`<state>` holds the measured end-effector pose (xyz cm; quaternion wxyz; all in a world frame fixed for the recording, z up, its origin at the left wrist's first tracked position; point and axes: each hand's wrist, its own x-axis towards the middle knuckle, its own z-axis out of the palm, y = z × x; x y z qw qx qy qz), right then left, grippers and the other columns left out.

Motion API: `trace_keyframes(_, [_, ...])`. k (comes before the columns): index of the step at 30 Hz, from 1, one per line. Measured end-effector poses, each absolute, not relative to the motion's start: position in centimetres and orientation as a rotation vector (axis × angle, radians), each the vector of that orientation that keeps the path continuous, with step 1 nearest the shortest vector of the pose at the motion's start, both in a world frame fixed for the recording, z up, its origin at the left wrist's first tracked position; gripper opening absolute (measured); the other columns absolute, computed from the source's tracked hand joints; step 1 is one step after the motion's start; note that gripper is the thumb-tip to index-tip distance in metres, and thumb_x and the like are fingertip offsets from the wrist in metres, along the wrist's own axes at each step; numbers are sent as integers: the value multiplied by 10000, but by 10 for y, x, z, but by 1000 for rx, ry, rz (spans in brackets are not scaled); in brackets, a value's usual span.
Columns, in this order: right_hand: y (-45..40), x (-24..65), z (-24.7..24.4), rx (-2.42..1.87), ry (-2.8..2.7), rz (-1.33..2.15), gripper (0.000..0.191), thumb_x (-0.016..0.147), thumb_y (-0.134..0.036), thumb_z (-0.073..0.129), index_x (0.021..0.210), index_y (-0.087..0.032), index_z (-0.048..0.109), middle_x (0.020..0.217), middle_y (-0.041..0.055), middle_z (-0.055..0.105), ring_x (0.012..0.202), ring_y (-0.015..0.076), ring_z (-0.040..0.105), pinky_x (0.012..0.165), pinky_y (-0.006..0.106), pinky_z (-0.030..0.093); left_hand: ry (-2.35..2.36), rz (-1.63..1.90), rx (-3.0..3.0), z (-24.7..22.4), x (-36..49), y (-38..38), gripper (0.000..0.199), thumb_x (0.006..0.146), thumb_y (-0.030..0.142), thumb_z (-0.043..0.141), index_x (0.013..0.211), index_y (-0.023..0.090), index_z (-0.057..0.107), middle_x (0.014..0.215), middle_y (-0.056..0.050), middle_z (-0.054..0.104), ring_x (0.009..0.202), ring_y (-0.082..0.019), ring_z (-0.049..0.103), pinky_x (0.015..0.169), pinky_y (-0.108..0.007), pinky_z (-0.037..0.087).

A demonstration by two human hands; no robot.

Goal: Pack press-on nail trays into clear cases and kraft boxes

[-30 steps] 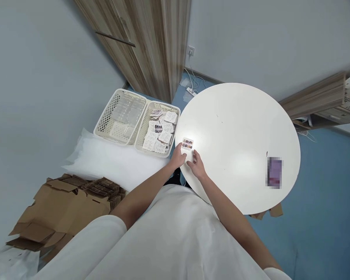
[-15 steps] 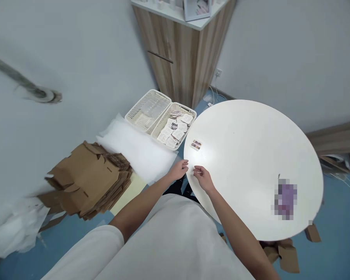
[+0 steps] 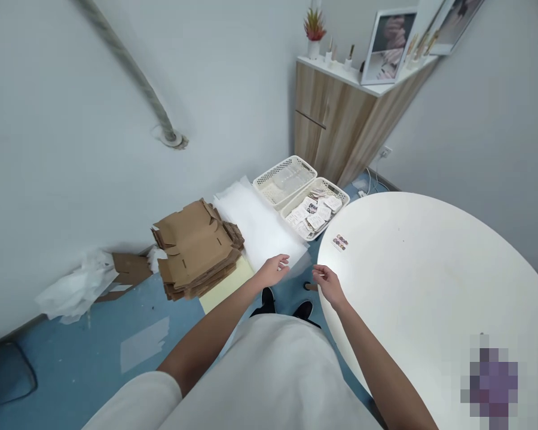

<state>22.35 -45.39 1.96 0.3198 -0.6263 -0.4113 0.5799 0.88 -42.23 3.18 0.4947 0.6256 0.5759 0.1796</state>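
Note:
My left hand [image 3: 272,270] hovers over the near edge of a stack of white foam sheets [image 3: 262,227], fingers stretched and nothing in them. At the table's left rim is my right hand [image 3: 330,286], its fingers loosely bent and apart, with no object visible in it. Just beyond it, a small card with two rows of coloured pieces [image 3: 340,242] lies on the round white table [image 3: 430,263]. To the left, flattened brown cardboard boxes [image 3: 197,245] are piled beside the foam sheets.
Two white baskets stand behind the foam: one with clear plastic pieces [image 3: 291,178], one with many small white cards [image 3: 314,212]. A wood-grain cabinet [image 3: 336,119] fills the corner. Crumpled white plastic [image 3: 78,286] lies by the left wall. A blurred purple item [image 3: 493,382] is on the table.
My view has swung left, showing more floor and wall. My hands have moved further apart, the left now out over the foam sheets. The small card stays on the table.

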Motion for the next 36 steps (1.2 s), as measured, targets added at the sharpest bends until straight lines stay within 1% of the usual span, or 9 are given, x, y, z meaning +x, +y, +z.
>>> trace_keyframes(4, [-432,197,22,-1647,-1162,1477,392,681,-387,557,1013,-178,557,924,70,611,760,169,577,709,335,466,1365,403,1610,47,-36,-417,400,752,323,498,1132,197,508,1054,-67,593,869,-167,590,728,-276,466])
trace_keyframes(8, [-415,170,29,-1652,-1259,1440,397,696,-410,544,1021,-182,557,935,71,603,764,170,576,712,336,464,1394,430,1631,51,-74,-408,390,731,329,514,1102,210,536,1011,-63,612,829,-176,598,713,-277,465])
trace_keyframes(16, [-398,145,45,-1714,-1464,1409,387,696,-415,553,1005,-183,577,891,61,614,728,165,575,696,334,459,1297,516,1579,58,-99,-382,405,680,351,575,1061,216,565,982,-50,628,795,-179,605,724,-271,464])
trace_keyframes(21, [-364,148,55,-1757,-1540,1391,392,698,-398,554,1025,-182,568,918,66,609,726,155,570,661,312,453,1271,529,1604,62,-97,-354,421,711,375,552,1099,209,546,1084,-76,593,868,-204,596,744,-296,464])
trace_keyframes(25, [-325,144,60,-1740,-1556,1362,385,690,-373,558,1027,-185,570,912,61,614,727,153,571,651,301,450,1314,546,1538,57,-92,-325,426,718,383,555,1105,208,537,1120,-84,574,939,-220,574,783,-315,456])
trace_keyframes(28, [-291,140,56,-1712,-1590,1321,360,701,-341,543,1026,-190,570,926,60,616,773,162,574,688,307,452,1370,582,1443,53,-87,-298,412,701,367,584,1082,215,546,1130,-81,569,976,-227,557,810,-323,449])
trace_keyframes(31, [-252,137,48,-1696,-1666,1251,303,734,-272,496,1019,-197,568,939,60,622,813,168,579,738,319,448,1409,601,1321,51,-78,-265,420,693,354,603,1079,204,537,1165,-91,543,1022,-231,534,844,-326,434])
trace_keyframes(34, [-208,133,38,-1686,-1845,1138,281,770,-179,428,1014,-209,563,981,54,623,885,172,574,798,317,430,1457,645,1095,50,-62,-227,487,707,355,597,1145,183,473,1223,-117,490,1063,-225,510,873,-322,416])
trace_keyframes(36, [-178,128,32,-1692,-2010,1041,314,776,-120,397,1035,-210,550,1024,60,612,958,183,555,838,312,408,1504,678,865,44,-50,-200,504,745,377,550,1192,185,417,1244,-123,467,1092,-213,493,886,-321,407])
